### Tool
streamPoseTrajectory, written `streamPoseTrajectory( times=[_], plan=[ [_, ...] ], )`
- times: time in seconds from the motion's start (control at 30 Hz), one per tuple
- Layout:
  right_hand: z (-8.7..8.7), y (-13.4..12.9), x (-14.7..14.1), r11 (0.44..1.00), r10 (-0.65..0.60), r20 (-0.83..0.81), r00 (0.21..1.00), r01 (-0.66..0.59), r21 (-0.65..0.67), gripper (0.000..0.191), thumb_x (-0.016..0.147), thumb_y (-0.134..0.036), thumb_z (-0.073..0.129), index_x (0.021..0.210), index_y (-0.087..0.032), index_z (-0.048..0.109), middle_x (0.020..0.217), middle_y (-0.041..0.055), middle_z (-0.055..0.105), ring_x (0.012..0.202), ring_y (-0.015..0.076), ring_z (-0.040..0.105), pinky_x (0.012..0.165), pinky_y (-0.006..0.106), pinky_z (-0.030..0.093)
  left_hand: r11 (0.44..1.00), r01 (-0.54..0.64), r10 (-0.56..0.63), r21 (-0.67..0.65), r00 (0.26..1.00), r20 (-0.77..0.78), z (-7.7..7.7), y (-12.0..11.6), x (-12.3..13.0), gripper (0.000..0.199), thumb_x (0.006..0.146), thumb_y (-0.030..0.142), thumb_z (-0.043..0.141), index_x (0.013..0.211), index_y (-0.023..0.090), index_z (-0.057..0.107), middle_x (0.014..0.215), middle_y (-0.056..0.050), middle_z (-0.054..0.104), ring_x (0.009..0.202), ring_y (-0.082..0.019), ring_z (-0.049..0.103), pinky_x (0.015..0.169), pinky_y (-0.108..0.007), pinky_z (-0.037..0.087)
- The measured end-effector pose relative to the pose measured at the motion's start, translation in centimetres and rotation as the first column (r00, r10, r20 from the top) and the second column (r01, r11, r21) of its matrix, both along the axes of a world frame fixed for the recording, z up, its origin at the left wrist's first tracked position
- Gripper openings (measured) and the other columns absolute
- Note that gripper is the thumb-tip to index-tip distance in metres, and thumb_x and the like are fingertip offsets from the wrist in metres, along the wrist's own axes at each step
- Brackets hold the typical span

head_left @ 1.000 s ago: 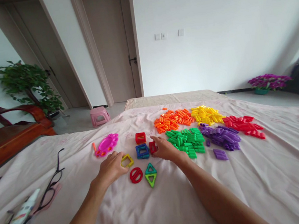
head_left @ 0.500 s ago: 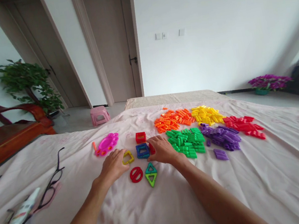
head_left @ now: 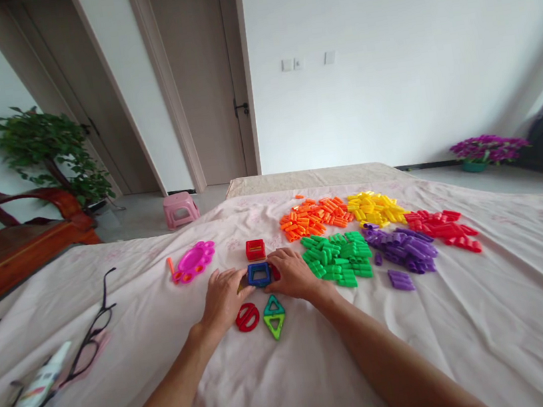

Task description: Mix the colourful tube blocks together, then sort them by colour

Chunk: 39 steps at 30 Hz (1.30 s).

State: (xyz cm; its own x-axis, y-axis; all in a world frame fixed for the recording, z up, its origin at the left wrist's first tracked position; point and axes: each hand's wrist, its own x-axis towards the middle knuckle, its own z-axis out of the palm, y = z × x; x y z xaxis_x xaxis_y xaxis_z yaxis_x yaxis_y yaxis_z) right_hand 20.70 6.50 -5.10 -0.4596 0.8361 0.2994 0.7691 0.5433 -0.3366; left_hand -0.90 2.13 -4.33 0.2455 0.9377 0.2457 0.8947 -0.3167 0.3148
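left hand (head_left: 226, 296) gripping mostly hidden yellow piece (head_left: 240, 285), right hand (head_left: 292, 273) gripping red piece (head_left: 275, 272), blue square (head_left: 260, 283) between; red round piece (head_left: 248, 317), two triangles (head_left: 274, 315) nearer, green heap (head_left: 339, 256) right, cloth-covered tabletop (head_left: 519, 310)

The left hand (head_left: 226, 295) covers most of a yellow piece (head_left: 241, 285), just left of the blue square (head_left: 257, 266) mid-frame, and the right hand (head_left: 292, 272) does much the same to a red piece (head_left: 275, 272) on the other side; I can't make out either whole outline. Both forearms (head_left: 170, 386) run out at the bottom edge. At lower left, the print on the white tube (head_left: 35, 393) is too blurred for me to read, and the eyeglasses (head_left: 90, 339) beside it leave the frame. The left edge cuts the wooden chair (head_left: 29, 241); the top edge crops the doors (head_left: 196, 79). Bits in the orange heap (head_left: 317, 218) overlap too much to count.
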Motion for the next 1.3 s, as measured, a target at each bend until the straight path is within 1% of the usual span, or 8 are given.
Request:
streamPoseTrajectory(
  times=[0.2, 0.4, 0.57, 0.67, 0.83, 0.93, 1.1, 1.3],
  plan=[
    [0.2, -0.2, -0.2, 1.0, 0.002, 0.031, 1.0, -0.002, 0.005, 0.067, 0.066, -0.049, 0.085, 0.123, -0.024, 0.061, 0.123, 0.0092, 0.061, 0.122, 0.0301, 0.047, 0.104, 0.045, 0.036, 1.0, -0.018, 0.018, -0.005, 1.0, 0.003, 0.1, -0.1, 0.4, 0.035, 0.085, 0.026, 0.064, 0.12, 0.024, 0.067, 0.121, -0.012, 0.07, 0.121, -0.029, 0.058, 0.115, -0.048, 0.022],
    [-0.1, 0.0, -0.1, 1.0, 0.017, -0.006, 1.0, -0.017, -0.014, 0.069, 0.065, -0.043, 0.083, 0.127, -0.024, 0.059, 0.129, 0.0103, 0.058, 0.127, 0.0308, 0.044, 0.107, 0.046, 0.035, 0.999, 0.004, -0.004, -0.048, 1.0, 0.008, 0.1, 0.5, -0.3, 0.044, 0.08, 0.025, 0.069, 0.123, 0.025, 0.065, 0.125, -0.011, 0.069, 0.12, -0.027, 0.058, 0.11, -0.041, 0.032],
    [-0.6, 1.3, 1.3, 0.991, 0.098, -0.169, 0.981, -0.112, -0.075, 0.079, 0.063, -0.024, 0.078, 0.137, -0.025, 0.052, 0.143, 0.0108, 0.051, 0.133, 0.0312, 0.043, 0.109, 0.049, 0.036, 0.99, -0.069, 0.067, -0.121, 0.998, -0.018, 0.9, 0.5, -3.1, 0.062, 0.068, 0.031, 0.077, 0.127, 0.022, 0.061, 0.13, -0.013, 0.064, 0.12, -0.028, 0.057, 0.101, -0.035, 0.04],
    [-1.0, 2.0, 1.7, 0.99, 0.076, -0.326, 0.942, -0.111, -0.09, 0.067, 0.063, -0.01, 0.062, 0.128, -0.023, 0.057, 0.134, 0.0092, 0.058, 0.129, 0.0283, 0.05, 0.109, 0.047, 0.038, 0.977, -0.139, 0.134, -0.161, 0.99, -0.039, 1.1, 0.2, -3.9, 0.051, 0.065, 0.033, 0.076, 0.114, 0.021, 0.066, 0.12, -0.013, 0.066, 0.114, -0.03, 0.059, 0.095, -0.036, 0.043],
    [-1.7, 1.8, 1.4, 0.995, -0.068, -0.499, 0.864, 0.023, -0.096, 0.06, 0.061, -0.005, 0.048, 0.119, -0.019, 0.059, 0.121, 0.0075, 0.064, 0.117, 0.0243, 0.057, 0.105, 0.043, 0.044, 0.962, -0.195, 0.2, -0.193, 0.98, 0.01, 1.4, 0.6, -4.5, 0.035, 0.064, 0.034, 0.073, 0.097, 0.021, 0.068, 0.103, -0.01, 0.071, 0.101, -0.03, 0.064, 0.084, -0.035, 0.045],
    [-2.2, 1.3, 1.3, 0.997, -0.082, -0.562, 0.823, 0.059, -0.059, 0.062, 0.062, -0.003, 0.044, 0.12, -0.019, 0.057, 0.123, 0.0072, 0.063, 0.118, 0.022, 0.057, 0.106, 0.04, 0.044, 0.957, -0.189, 0.216, -0.219, 0.97, 0.108, 1.8, 2.8, -5.1, 0.037, 0.068, 0.039, 0.07, 0.1, 0.02, 0.068, 0.095, -0.008, 0.074, 0.091, -0.027, 0.068, 0.078, -0.032, 0.048],
    [-2.7, 0.8, 1.1, 0.991, -0.085, -0.562, 0.823, 0.128, 0.039, 0.058, 0.068, -0.003, 0.041, 0.122, -0.02, 0.055, 0.121, 0.0087, 0.063, 0.117, 0.0218, 0.057, 0.105, 0.041, 0.045, 0.978, -0.047, 0.109, -0.204, 0.947, 0.304, 2.4, 9.2, -4.4, 0.055, 0.07, 0.037, 0.069, 0.119, 0.014, 0.063, 0.115, -0.01, 0.072, 0.102, -0.025, 0.068, 0.085, -0.03, 0.051],
    [-2.7, 0.8, 0.8, 0.99, -0.094, -0.521, 0.849, 0.133, 0.038, 0.062, 0.072, -0.002, 0.04, 0.13, -0.019, 0.05, 0.121, 0.01, 0.064, 0.113, 0.0212, 0.06, 0.103, 0.04, 0.047, 0.974, -0.036, 0.106, -0.224, 0.944, 0.312, 2.1, 16.5, -1.4, 0.053, 0.072, 0.033, 0.078, 0.119, 0.014, 0.064, 0.119, -0.013, 0.069, 0.105, -0.025, 0.065, 0.092, -0.035, 0.051]
  ],
)
